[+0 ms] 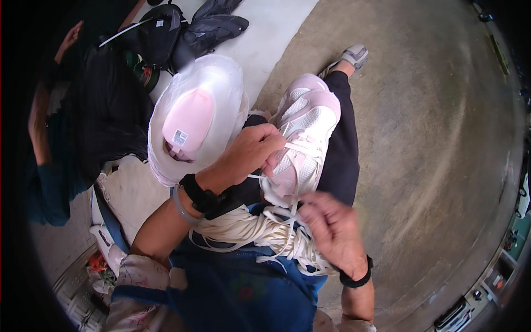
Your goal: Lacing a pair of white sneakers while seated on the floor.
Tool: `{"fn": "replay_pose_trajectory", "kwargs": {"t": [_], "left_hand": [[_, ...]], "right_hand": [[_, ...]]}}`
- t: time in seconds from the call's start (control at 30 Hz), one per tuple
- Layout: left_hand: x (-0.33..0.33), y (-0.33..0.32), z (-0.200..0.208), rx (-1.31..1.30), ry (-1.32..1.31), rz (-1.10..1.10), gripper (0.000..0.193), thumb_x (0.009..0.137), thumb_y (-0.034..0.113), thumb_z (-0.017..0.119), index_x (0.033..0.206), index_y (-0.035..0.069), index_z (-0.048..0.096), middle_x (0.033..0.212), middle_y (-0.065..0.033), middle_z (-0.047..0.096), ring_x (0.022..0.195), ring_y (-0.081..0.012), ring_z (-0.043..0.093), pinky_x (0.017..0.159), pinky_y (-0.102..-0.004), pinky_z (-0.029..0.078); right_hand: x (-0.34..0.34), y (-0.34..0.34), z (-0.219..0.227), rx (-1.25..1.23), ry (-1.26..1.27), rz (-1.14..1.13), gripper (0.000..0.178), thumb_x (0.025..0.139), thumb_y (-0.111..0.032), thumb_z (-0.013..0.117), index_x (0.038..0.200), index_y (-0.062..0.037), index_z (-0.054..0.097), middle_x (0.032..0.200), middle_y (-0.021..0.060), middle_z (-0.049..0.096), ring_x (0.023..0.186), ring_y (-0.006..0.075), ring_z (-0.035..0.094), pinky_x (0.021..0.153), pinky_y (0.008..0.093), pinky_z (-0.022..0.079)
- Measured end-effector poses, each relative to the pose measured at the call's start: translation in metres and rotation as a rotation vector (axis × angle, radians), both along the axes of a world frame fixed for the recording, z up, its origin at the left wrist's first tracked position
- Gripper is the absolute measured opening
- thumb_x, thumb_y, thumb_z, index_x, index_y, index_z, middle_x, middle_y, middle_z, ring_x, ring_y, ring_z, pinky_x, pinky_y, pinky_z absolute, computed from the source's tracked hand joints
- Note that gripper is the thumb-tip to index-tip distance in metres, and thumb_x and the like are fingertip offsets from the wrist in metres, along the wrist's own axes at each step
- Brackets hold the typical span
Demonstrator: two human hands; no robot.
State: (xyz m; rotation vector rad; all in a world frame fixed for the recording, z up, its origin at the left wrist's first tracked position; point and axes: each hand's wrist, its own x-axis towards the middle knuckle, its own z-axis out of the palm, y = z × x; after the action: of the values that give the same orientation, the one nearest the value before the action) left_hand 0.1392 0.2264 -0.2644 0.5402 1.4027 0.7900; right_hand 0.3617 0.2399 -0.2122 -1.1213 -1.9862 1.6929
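A pink and white sneaker (310, 124) rests across my lap, with white laces crossing its front. My left hand (254, 152) is closed at the sneaker's left side, its fingertips pinching a white shoelace. Below the shoe, my right hand (332, 227) is partly blurred, thumb and fingers drawn together on a lace that runs up to the shoe. A thick bundle of cream shoelaces (238, 229) lies over my blue apron (232, 293), just under both hands.
Left of the sneaker is a white rounded thing (224, 72) bearing a pink oval piece with a label. Black shoes (215, 30) lie on a pale sheet beyond. Another person (41, 127) is at the far left. Concrete floor (420, 138) extends to the right.
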Motion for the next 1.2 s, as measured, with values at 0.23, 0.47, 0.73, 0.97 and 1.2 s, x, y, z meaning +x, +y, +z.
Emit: {"fn": "replay_pose_trajectory", "kwargs": {"t": [0.23, 0.47, 0.73, 0.97, 1.2], "left_hand": [[0.004, 0.001, 0.004, -0.027, 0.005, -0.005, 0.023, 0.094, 0.025, 0.053, 0.093, 0.003, 0.058, 0.072, -0.003, 0.054, 0.059, -0.0102, 0.053, 0.053, -0.023, 0.047], [0.002, -0.001, 0.006, -0.069, -0.059, 0.051, 0.025, 0.095, 0.026, 0.053, 0.094, 0.002, 0.058, 0.076, -0.0038, 0.055, 0.063, -0.0099, 0.053, 0.056, -0.0239, 0.049], [0.002, 0.001, 0.006, -0.076, -0.032, 0.019, 0.025, 0.096, 0.027, 0.051, 0.095, 0.003, 0.057, 0.074, -0.0034, 0.055, 0.059, -0.0107, 0.053, 0.055, -0.0236, 0.048], [0.0, -0.001, 0.006, -0.084, -0.024, 0.024, 0.025, 0.096, 0.027, 0.052, 0.097, 0.002, 0.057, 0.075, -0.0039, 0.055, 0.057, -0.011, 0.053, 0.055, -0.0225, 0.048], [-0.003, -0.003, 0.001, -0.035, -0.119, 0.004, 0.024, 0.096, 0.026, 0.052, 0.097, 0.003, 0.058, 0.079, -0.0038, 0.055, 0.069, -0.0101, 0.054, 0.059, -0.0239, 0.05]], "right_hand": [[-0.01, 0.015, -0.036, 0.336, -0.221, -0.266, 0.018, 0.084, -0.004, 0.065, 0.101, 0.0, 0.061, 0.08, 0.0126, 0.058, 0.064, 0.0244, 0.059, 0.057, 0.0338, 0.049], [-0.013, 0.022, -0.04, 0.249, -0.23, -0.264, 0.019, 0.082, -0.007, 0.067, 0.099, -0.0001, 0.06, 0.081, 0.0128, 0.055, 0.062, 0.0278, 0.059, 0.056, 0.0371, 0.049], [-0.011, 0.031, -0.047, 0.587, -0.276, -0.123, 0.015, 0.079, 0.0, 0.065, 0.09, -0.0009, 0.055, 0.079, 0.0133, 0.053, 0.063, 0.0296, 0.058, 0.056, 0.0377, 0.048], [0.001, 0.015, -0.044, 0.535, -0.129, -0.069, 0.02, 0.081, -0.006, 0.066, 0.099, -0.0027, 0.056, 0.083, 0.0131, 0.054, 0.063, 0.0329, 0.061, 0.054, 0.04, 0.05], [-0.03, 0.002, -0.031, 0.574, -0.3, -0.067, 0.02, 0.085, -0.016, 0.066, 0.093, -0.0014, 0.055, 0.079, 0.0147, 0.056, 0.062, 0.032, 0.062, 0.052, 0.0392, 0.05]]}}
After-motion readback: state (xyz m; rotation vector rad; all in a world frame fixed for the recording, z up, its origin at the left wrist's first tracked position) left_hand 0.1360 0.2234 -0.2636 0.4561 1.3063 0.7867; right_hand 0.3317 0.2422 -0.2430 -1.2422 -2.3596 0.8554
